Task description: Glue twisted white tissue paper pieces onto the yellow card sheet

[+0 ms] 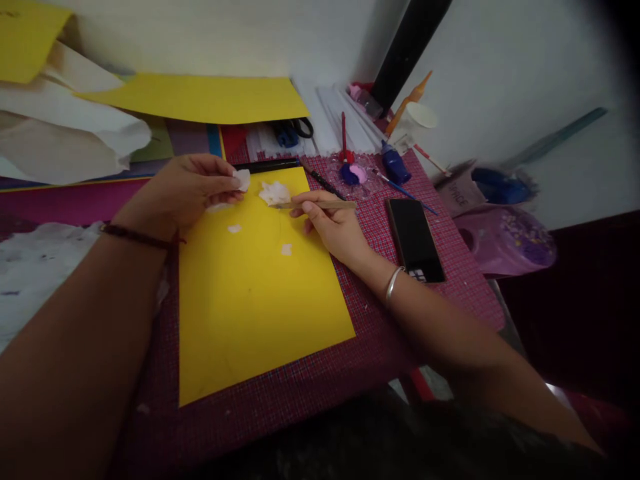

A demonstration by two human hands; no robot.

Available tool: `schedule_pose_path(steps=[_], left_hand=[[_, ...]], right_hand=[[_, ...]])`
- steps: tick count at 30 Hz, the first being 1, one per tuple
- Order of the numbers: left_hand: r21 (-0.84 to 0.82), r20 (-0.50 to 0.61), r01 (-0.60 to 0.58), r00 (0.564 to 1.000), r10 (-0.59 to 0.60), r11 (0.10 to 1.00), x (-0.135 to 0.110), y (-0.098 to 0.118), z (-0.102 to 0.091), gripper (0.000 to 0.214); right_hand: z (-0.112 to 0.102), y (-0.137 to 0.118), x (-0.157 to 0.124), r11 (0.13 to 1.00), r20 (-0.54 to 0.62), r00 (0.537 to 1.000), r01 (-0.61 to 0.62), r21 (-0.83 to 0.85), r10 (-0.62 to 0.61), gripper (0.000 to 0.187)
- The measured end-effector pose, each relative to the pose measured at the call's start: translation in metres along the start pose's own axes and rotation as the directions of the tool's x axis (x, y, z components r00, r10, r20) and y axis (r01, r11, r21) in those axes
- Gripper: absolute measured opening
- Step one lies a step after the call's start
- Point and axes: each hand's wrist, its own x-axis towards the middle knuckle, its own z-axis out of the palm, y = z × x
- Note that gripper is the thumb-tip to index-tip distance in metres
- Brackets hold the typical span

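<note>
Pale wall point(200, 40) behind; red-checked tabletop point(380, 327) below, with a dark phone point(416, 240), a blue bottle point(395, 163) and a clear paint dish point(369, 189) off to the right.

Yellow sheet point(250, 313) lies flat, mid-tabletop, near edge slanting. White paper clump point(274, 193) sits at its far end, between the hands. Left hand point(200, 183), over the sheet's far left corner, pinches a small white piece point(243, 179) in its fingers. Right hand point(333, 223) grips a slim tan stick point(335, 205), its tip at the clump's near edge; contact cannot be told.

Progress, by my reading: partway. Clump is gathered; the pinched piece stands apart from it, not joined. Left scrap point(234, 229) and right scrap point(287, 249) lie loose on the sheet, unattached.

Clump looks ruffled, layered, ragged at the rim, faintly pinkish-white; finer folds too blurred to read. Sheet is smooth, with faint smudges.
</note>
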Motion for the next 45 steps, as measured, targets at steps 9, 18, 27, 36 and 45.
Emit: schedule_pose_path(steps=[9, 18, 27, 36, 45], left_hand=[[0.453, 0.201, -0.048, 0.978, -0.050, 0.890, -0.007, 0.006, -0.011, 0.007], [0.697, 0.204, -0.232, 0.971, 0.122, 0.679, 0.003, -0.009, 0.020, 0.015], [0.665, 0.184, -0.277, 0.961, 0.207, 0.693, 0.004, -0.013, 0.028, 0.009], [0.631, 0.161, -0.289, 0.957, 0.243, 0.720, 0.001, -0.011, 0.025, 0.018], [0.528, 0.104, -0.198, 0.980, 0.169, 0.826, 0.003, -0.009, 0.019, 0.012]], right_hand=[[-0.002, -0.001, 0.002, 0.998, -0.045, 0.999, 0.021, -0.058, -0.023, 0.040], [-0.001, -0.004, 0.002, 0.997, -0.081, 0.996, 0.014, -0.073, -0.020, 0.045], [0.008, -0.013, -0.008, 0.992, -0.021, 0.994, 0.108, -0.060, -0.109, 0.042], [0.005, -0.008, -0.009, 0.917, 0.113, 0.975, 0.218, -0.334, -0.190, 0.026], [0.008, -0.040, -0.015, 0.562, 0.424, 0.905, 0.362, -0.744, -0.023, 0.033]])
